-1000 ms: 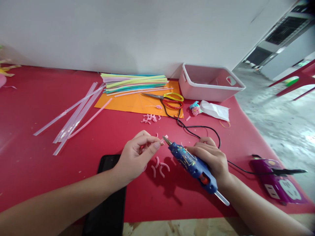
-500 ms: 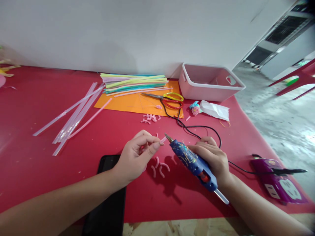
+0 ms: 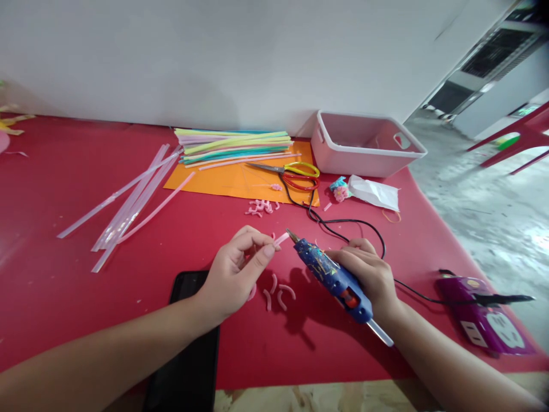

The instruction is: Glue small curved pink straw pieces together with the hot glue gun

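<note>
The left hand [image 3: 234,272] reaches in from the lower left, forearm slanting forward and wrist nearly straight. Its thumb and index finger are pinched on a small pale pink piece [image 3: 282,238], which juts beyond the fingertips toward the right hand [image 3: 366,272]; the other fingers curl in behind. The right arm comes from the lower right, angled inward, its fingers closed around the blue glue gun [image 3: 332,280]. How the index finger lies against the trigger cannot be told, as the handle is hidden. The gun is tilted, its metal nozzle [image 3: 293,236] pointing away and leftward to the outer end of the pink piece; whether the two touch is unclear. A clear stick [image 3: 380,333] sticks out of the gun's back end, below the right fingers.

Nearer the wearer than the left fingertips, curved pink pieces [image 3: 286,286] lie on the red table [image 3: 257,355]. A dark phone [image 3: 193,366] rests partly beneath the left wrist. Ahead of the left fingers sits a pile of short pink bits [image 3: 262,206], and farther beyond, scissors [image 3: 278,169] lie on an orange sheet [image 3: 206,182]. A black cable [image 3: 381,240] loops just past the right knuckles.
</note>
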Demonstrator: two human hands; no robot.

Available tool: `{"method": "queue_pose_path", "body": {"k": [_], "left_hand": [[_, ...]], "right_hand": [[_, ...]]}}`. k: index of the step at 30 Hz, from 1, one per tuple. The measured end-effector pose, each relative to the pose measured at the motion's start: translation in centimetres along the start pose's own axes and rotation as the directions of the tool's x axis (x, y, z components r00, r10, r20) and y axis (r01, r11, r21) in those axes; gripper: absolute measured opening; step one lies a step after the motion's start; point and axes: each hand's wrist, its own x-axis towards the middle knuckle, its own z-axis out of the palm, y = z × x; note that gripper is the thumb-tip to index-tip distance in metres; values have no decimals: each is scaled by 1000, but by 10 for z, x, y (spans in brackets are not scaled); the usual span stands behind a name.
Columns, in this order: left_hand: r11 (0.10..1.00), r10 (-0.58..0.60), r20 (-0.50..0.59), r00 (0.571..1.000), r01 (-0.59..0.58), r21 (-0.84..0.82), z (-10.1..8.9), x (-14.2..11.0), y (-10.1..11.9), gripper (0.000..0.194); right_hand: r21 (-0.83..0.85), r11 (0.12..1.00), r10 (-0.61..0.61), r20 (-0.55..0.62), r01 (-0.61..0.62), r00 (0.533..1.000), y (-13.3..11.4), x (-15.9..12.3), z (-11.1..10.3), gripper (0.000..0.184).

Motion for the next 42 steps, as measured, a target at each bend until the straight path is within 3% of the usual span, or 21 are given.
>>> {"method": "queue_pose_path", "body": {"k": [28, 42], "left_hand": [[1000, 22, 28, 999, -22, 2, 0, 0, -1, 18], [992, -107, 47, 993, 110, -62, 2, 0, 4, 20]], "right_hand": [[10, 995, -98, 34, 97, 995, 0, 3, -3, 14], [-19, 994, -109, 38, 110, 993, -1, 4, -2, 18]]}}
